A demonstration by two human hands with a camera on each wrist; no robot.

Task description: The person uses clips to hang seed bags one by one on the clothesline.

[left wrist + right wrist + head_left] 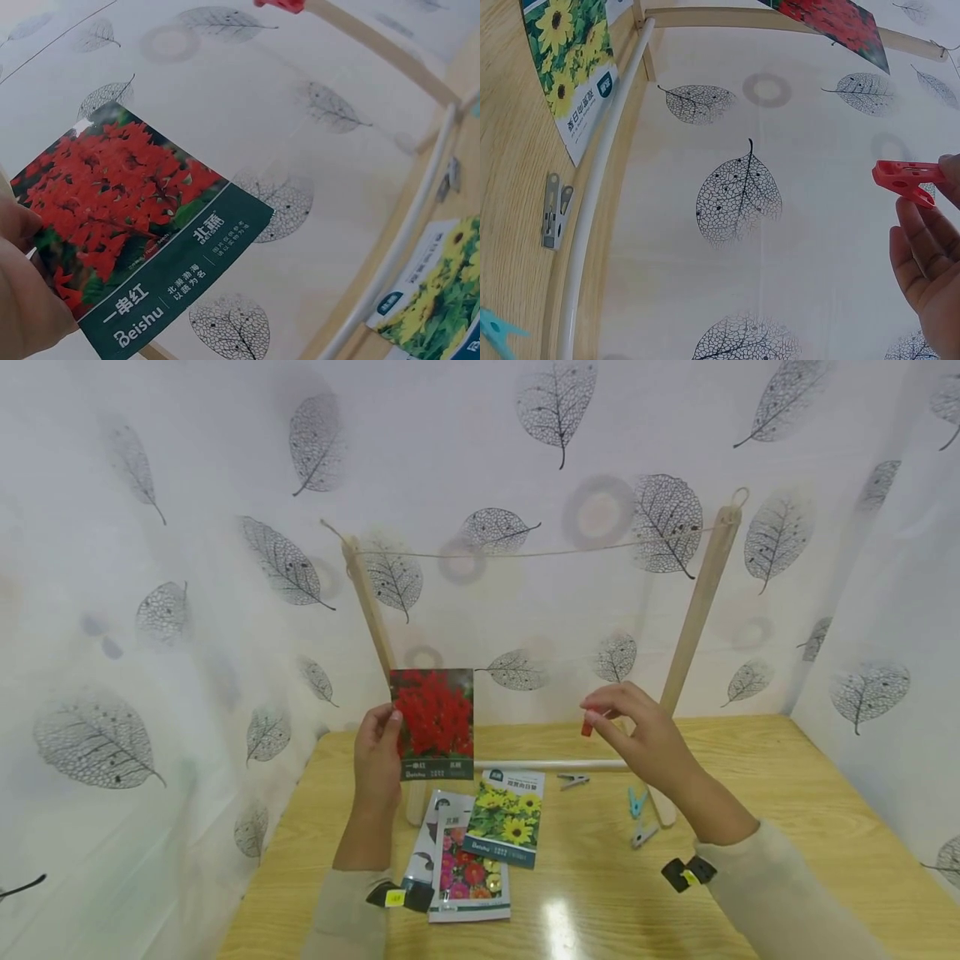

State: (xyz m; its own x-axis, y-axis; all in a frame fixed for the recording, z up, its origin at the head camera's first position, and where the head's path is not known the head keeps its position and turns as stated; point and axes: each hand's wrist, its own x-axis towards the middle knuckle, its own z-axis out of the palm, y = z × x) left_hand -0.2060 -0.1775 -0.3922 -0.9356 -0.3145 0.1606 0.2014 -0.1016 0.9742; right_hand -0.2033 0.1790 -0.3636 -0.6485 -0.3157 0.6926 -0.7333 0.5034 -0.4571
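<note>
My left hand [377, 756] pinches a seed packet with red flowers [435, 718] by its left edge, thumb in front, and holds it upright above the table. In the left wrist view that red-flower packet [135, 217] fills the lower left, its dark green label band facing the camera. Level with it on the other side, my right hand [637, 731] pinches a red clothespin [587, 724] between thumb and fingers. The right wrist view shows the red clothespin [904, 178] lying sideways, its end pointing left. Behind and above both hands runs a thin string [525, 554].
Wooden posts [701, 602] hold the string, with a white rod [555, 765] low between them. On the table [585, 893] lie a yellow-flower packet [508, 818], a packet of mixed flowers [468, 872], grey clothespins [573, 780] and a teal clothespin [637, 802]. Leaf-print curtain [225, 610] surrounds the table.
</note>
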